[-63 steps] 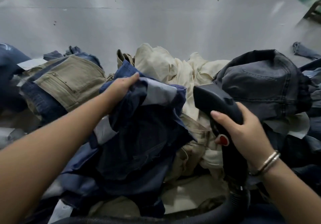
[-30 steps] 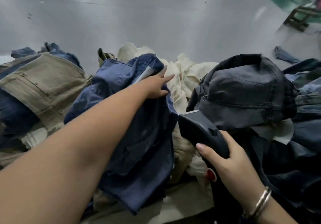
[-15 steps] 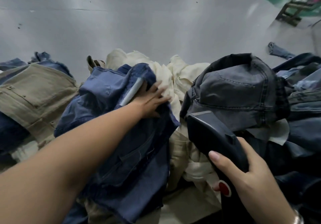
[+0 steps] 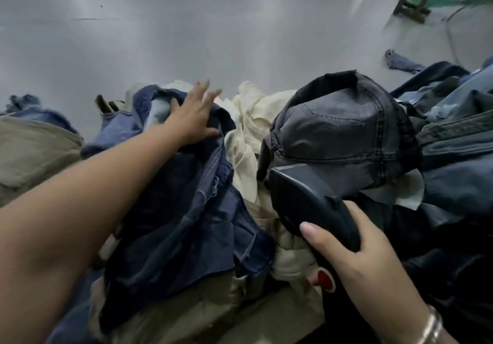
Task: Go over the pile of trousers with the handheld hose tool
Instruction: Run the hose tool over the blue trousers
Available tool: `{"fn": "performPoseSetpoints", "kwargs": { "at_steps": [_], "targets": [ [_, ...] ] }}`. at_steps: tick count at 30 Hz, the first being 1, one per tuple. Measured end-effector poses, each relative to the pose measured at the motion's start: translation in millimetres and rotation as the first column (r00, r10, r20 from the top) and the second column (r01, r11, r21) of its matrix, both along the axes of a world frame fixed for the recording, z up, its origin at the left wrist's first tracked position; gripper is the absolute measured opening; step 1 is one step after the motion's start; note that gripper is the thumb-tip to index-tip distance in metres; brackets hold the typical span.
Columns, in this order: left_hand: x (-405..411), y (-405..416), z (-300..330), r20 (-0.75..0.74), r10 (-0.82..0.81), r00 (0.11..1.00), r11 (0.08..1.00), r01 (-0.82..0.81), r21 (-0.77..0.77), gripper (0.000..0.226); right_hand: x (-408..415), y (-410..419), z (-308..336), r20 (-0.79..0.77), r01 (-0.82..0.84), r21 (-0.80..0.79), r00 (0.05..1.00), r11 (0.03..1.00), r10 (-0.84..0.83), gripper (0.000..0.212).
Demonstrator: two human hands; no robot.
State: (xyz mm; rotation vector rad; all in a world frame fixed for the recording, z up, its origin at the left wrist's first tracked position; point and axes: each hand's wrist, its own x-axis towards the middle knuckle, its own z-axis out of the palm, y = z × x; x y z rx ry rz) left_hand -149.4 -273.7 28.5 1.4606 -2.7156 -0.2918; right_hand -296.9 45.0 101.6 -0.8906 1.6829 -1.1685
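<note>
The step in hand looks like clearing a garment aside so the tool can reach the next one: the left hand, fingers straight and spread, presses on the crumpled navy-blue denim trousers at the centre of the pile. The right hand grasps the black plastic handheld hose tool (red button near the thumb), its head just beside the dark grey denim trousers on the right. Next, probably, that head must sweep across the exposed cream cotton trousers.
</note>
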Motion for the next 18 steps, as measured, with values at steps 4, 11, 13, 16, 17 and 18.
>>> {"fn": "performPoseSetpoints", "kwargs": {
  "at_steps": [4, 11, 13, 16, 17, 18],
  "targets": [
    [68.8, 102.9, -39.0, -0.187, -0.370, 0.910, 0.895, 0.296, -0.333, 0.040, 11.5, -2.3, -17.9, -0.001, 0.010, 0.006, 1.000, 1.000, -0.010, 0.024],
    [157.3, 147.8, -88.3, 0.213, 0.454, 0.865, 0.887, -0.461, -0.017, 0.078, 37.4, 1.4, -35.7, -0.125, -0.025, 0.064, 0.992, 0.998, 0.033, 0.015],
    [168.3, 105.4, -79.3, 0.205, 0.463, 0.863, 0.886, -0.458, -0.073, 0.081, 43.1, 4.7, -36.2, -0.123, -0.046, 0.066, 0.991, 0.997, 0.054, 0.015],
    [176.5, 43.6, -42.9, 0.038, 0.561, 0.827, 0.815, -0.544, -0.198, 0.068, 46.9, 6.7, -33.5, -0.104, -0.063, 0.070, 0.992, 0.996, 0.070, 0.016],
    [179.4, 27.5, -30.8, -0.025, 0.600, 0.799, 0.772, -0.587, -0.245, 0.062, 46.3, 5.3, -32.2, -0.097, -0.062, 0.066, 0.993, 0.996, 0.068, 0.016],
    [182.7, 14.1, -22.2, -0.063, 0.630, 0.774, 0.735, -0.620, -0.274, 0.058, 45.3, 3.3, -31.0, -0.089, -0.061, 0.065, 0.994, 0.996, 0.066, 0.016]
  ]
}}
